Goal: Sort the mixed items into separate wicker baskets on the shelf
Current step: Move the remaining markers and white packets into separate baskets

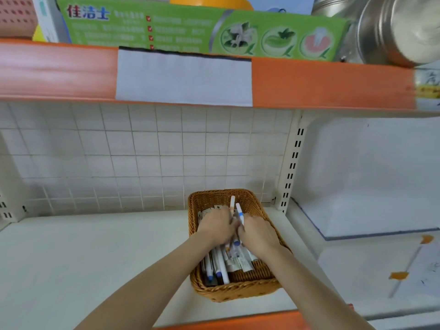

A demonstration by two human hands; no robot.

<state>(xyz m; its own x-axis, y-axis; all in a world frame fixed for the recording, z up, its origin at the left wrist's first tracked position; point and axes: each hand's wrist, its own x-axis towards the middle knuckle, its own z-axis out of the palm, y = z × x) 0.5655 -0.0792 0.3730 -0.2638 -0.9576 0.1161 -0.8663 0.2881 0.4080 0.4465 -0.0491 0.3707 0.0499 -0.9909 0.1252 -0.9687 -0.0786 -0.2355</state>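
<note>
Inside the wicker basket [215,295], both hands [238,228] among pens [220,265].

Rough woven wicker basket [238,291] — shiny metal pot [390,32] above.

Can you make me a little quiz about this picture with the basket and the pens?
1. True or false: both hands are inside the basket.
2. What does the right hand hold? A) a pen B) a spoon C) a cup
3. Fill in: the green box sits on the ____ shelf.

Key: 1 true, since the left hand is in there too. 2 A, a white pen with blue marks. 3 upper.
</note>
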